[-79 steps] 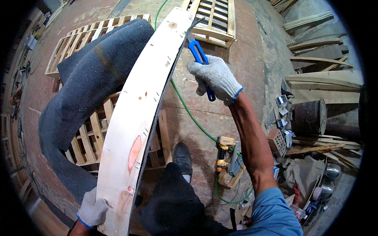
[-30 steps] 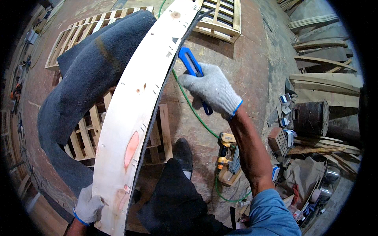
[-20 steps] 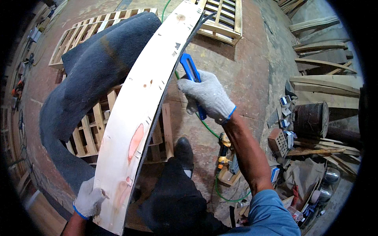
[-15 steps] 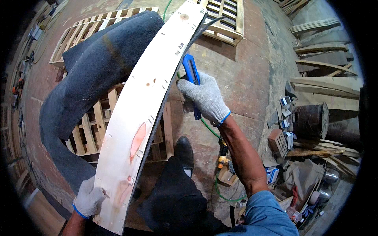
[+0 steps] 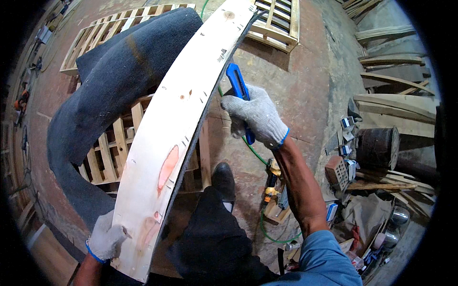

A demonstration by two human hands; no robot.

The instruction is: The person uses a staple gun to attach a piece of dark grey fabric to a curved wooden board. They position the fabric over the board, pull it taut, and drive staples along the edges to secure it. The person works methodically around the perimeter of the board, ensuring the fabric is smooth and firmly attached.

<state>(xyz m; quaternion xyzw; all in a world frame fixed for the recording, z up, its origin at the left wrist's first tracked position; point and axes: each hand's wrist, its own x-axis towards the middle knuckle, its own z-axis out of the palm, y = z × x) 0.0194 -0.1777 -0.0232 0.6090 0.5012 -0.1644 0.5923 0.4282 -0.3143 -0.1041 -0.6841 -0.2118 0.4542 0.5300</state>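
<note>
My left hand, in a pale knit glove, grips the lower left edge of a long, pale wooden board with knots, staples and a pinkish patch. Dark felt-like material lines its right edge, with a loose end at the top. My gloved right hand is closed around a blue utility knife, held beside that edge; I cannot make out the blade. Behind the board, a large folded dark grey sheet lies over a slatted wooden pallet and hangs toward the lower left.
More pallets lie at the back. By my right foot are a yellow nail gun and green hose. Curved wood pieces, a perforated brick, a dark drum and clutter line the right.
My right hand and knife sit lower along the board's edge than at the start, though slightly higher than half a second ago. The board's upper end has shifted right.
</note>
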